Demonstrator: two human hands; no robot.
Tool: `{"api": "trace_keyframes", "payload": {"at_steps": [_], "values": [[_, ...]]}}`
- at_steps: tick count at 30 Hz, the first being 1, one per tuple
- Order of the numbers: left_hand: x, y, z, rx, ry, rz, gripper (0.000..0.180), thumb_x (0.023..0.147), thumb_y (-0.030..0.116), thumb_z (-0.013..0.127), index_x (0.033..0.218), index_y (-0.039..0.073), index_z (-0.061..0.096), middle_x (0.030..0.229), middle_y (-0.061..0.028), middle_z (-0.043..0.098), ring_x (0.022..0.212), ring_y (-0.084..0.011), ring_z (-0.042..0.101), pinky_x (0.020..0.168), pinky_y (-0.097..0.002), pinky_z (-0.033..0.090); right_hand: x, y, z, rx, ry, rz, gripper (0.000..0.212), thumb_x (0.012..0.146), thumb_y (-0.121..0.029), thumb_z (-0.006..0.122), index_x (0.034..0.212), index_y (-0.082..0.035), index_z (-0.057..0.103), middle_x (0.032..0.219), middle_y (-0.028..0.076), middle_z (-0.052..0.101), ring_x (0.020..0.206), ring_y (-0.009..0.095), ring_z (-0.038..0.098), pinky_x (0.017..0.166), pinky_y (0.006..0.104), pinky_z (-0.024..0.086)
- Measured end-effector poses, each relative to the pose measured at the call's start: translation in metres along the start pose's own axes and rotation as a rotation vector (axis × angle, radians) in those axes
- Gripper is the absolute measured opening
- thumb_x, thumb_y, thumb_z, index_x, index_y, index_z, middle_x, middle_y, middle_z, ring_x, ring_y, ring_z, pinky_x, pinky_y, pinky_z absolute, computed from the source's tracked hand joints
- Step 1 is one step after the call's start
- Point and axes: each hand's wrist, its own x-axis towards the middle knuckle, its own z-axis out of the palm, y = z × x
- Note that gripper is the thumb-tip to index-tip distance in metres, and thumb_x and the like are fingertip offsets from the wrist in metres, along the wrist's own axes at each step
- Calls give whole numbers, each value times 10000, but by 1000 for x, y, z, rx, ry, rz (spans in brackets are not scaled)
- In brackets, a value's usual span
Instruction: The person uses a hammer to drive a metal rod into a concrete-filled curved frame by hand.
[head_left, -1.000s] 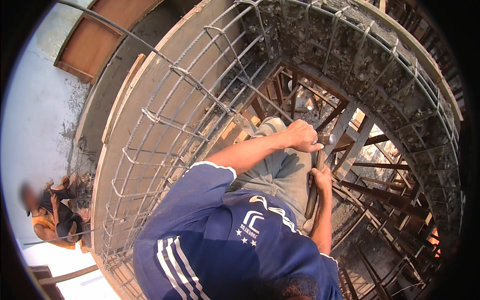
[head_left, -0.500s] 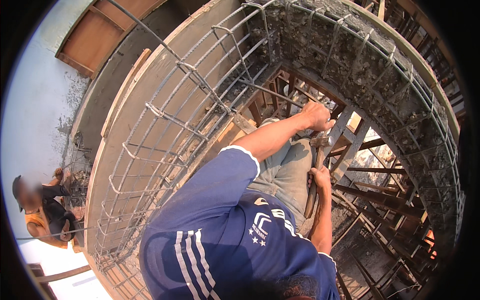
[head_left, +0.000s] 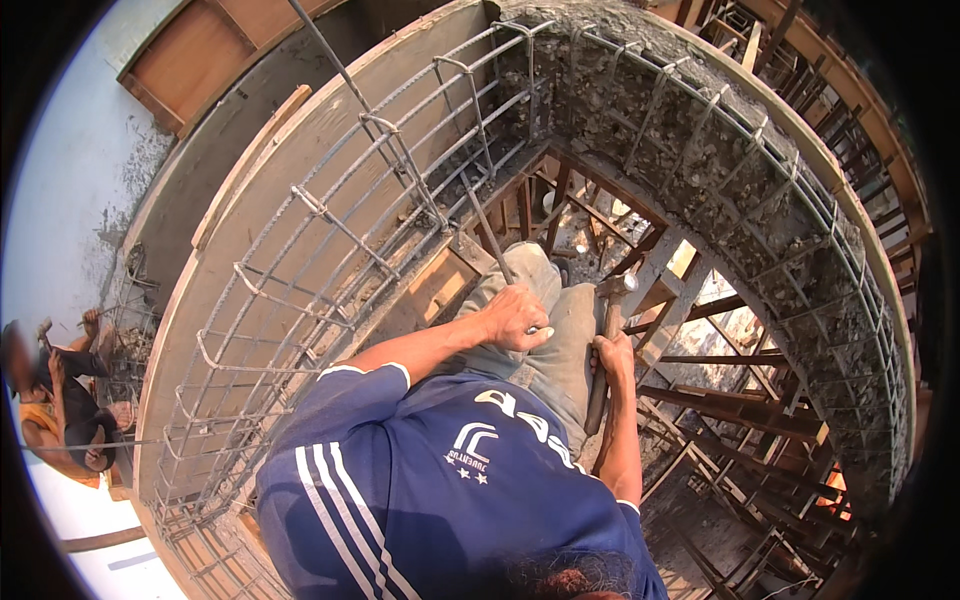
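My left hand [head_left: 518, 318] is closed in a fist around a slim steel rod [head_left: 487, 225], above my knee. The rod slants away and to the left, its far end near the foot of the rebar cage [head_left: 320, 200]; whether it touches anything there I cannot tell. In my right hand [head_left: 613, 357] is a hammer [head_left: 612, 318], gripped mid-handle beside my thigh. Its metal head points away from me and its wooden handle runs back toward my waist. The hammer head is apart from the rod.
A curved grey formwork panel [head_left: 270, 165] backs the cage on the left. A rough concrete wall [head_left: 690, 150] with exposed rebar curves round the far right. Wooden props and beams [head_left: 740, 405] stand below an opening. Another person [head_left: 75, 400] works at the far left.
My left hand has come back toward me and left with the rod, which now points more directly away. My right hand and the hammer have shifted slightly left. The view has turned a little.
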Motion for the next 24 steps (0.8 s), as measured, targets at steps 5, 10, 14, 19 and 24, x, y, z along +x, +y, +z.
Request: {"api": "trace_keyframes", "payload": {"at_steps": [5, 10, 14, 19, 24], "values": [[-82, 41, -31, 194, 304, -269, 181, 820, 213, 674, 794, 44, 618, 918, -128, 582, 809, -289, 578, 833, -410, 447, -3, 1, -1, 86, -4, -3, 91, 784, -63, 602, 744, 13, 573, 581, 61, 540, 425, 180, 539, 375, 342, 446], [-134, 37, -15, -530, 303, -927, 352, 912, 185, 665, 1214, 56, 539, 1040, -123, 590, 954, -229, 618, 872, -385, 505, -2, -4, -3, 71, -20, 19, 88, 778, -62, 606, 739, 11, 578, 580, 61, 540, 422, 179, 533, 376, 342, 448], [-127, 13, -33, -1597, 777, -981, 439, 967, 240, 631, 1345, 117, 444, 936, -78, 624, 731, -161, 636, 611, -307, 545, 1, 0, -6, 122, -27, 49, 88, 780, -63, 606, 737, 10, 580, 579, 62, 540, 425, 179, 527, 379, 340, 445], [-135, -56, -15, -1386, 825, -1373, 369, 1030, 239, 499, 1386, 167, 436, 759, -7, 533, 504, -88, 429, 415, -257, 360, 3, 3, -6, 189, -75, 64, 107, 790, -73, 603, 731, 8, 567, 574, 59, 531, 422, 181, 518, 384, 339, 440], [-143, 1, -51, -1211, 694, -1579, 473, 1056, 241, 423, 1520, 224, 332, 725, 19, 467, 484, -66, 346, 399, -233, 298, 5, 2, -9, 198, -80, 72, 106, 796, -74, 599, 732, 0, 557, 573, 58, 525, 423, 181, 518, 386, 339, 441]]}}
